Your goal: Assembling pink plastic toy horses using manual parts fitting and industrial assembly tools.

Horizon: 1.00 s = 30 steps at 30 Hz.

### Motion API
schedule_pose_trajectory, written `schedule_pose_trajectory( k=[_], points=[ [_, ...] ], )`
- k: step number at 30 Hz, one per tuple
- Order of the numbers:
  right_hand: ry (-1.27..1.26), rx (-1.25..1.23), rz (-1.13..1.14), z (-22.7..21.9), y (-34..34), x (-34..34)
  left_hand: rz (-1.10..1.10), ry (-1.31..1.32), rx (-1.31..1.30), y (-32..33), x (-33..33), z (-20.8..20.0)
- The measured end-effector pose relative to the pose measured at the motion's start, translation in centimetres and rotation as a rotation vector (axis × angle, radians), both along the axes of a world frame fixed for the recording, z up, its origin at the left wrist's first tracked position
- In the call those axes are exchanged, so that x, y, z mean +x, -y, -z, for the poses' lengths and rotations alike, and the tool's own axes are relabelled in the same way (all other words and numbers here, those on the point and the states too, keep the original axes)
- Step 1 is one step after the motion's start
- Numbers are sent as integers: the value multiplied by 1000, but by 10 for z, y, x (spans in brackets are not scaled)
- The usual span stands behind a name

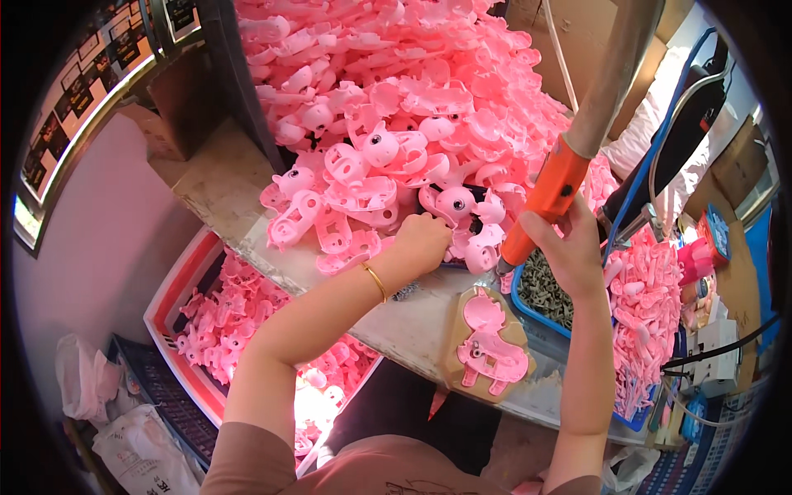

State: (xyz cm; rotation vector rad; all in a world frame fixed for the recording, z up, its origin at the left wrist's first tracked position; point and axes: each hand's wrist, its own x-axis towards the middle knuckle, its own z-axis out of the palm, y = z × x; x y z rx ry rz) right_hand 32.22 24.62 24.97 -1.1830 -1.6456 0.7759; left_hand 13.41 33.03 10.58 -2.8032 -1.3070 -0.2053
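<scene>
My right hand [568, 239] is wrapped round an orange electric screwdriver [551, 196] hung from a grey tube. Its tip points down at the table, beside a blue tray of small grey screws [540, 289]. At the near edge of the pile, my left hand [423, 242] has its fingers curled in. They are partly hidden next to a pink animal-shaped toy shell [454, 203] with a round eye, and what they hold cannot be made out. On a tan block [452, 363] between my forearms lies a pink toy half [495, 356], inner side up.
A tall heap of pink plastic toy shells [396, 91] covers the table's far part. Below left stands a red-and-white bin [177, 289] of pink pieces. Small pink parts [643, 305] fill a blue tray at right, near cables and a white box [716, 355].
</scene>
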Motion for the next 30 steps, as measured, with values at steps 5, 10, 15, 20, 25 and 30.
schedule_pose_trajectory(
  k=[5, 10, 15, 20, 25, 30],
  points=[
    [-51, -75, -13, 1, 11, -2, 82, 91, 125, 5, -9, 2],
    [-236, -59, -89, 14, 24, -5, 317, 354, 157, 50, -9, -10],
    [-436, -110, -129, 19, 48, -24, 462, 574, 136, 107, 6, -16],
    [-492, -42, 34, 19, 57, -37, 421, 686, 66, 120, 13, -7],
    [-445, 14, 36, 16, 59, -38, 424, 696, -15, 121, 9, -11],
    [-464, 81, -19, 22, 62, -32, 449, 737, -53, 127, 17, -12]
  ],
)
